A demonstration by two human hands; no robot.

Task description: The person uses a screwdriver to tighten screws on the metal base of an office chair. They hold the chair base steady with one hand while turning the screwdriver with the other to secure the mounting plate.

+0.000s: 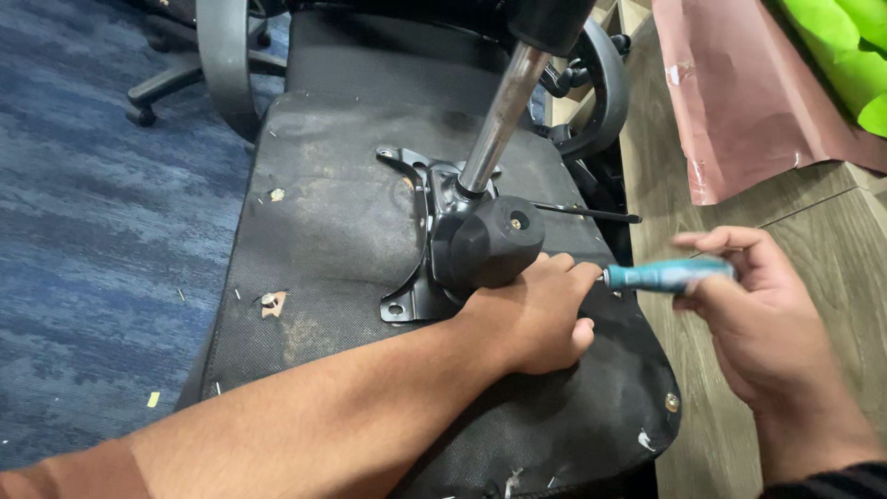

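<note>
An office chair lies upturned, its black seat underside (342, 231) facing me. A black metal mounting plate (416, 185) with a bulky tilt mechanism (485, 242) and a chrome gas cylinder (499, 115) rises from it. My left hand (536, 314) rests on the seat bottom just right of the mechanism, fingers curled against the plate's edge. My right hand (767, 319) holds a screwdriver with a teal handle (665, 274), its tip pointing left at my left hand's fingertips. The screw or hole under the fingers is hidden.
Blue carpet (83, 231) lies to the left, with another chair's wheeled base (162, 88) at the top left. A wooden floor (832, 240) runs along the right, bearing a brown sheet (739, 92) and green material (841, 51). Armrests (601, 83) flank the seat.
</note>
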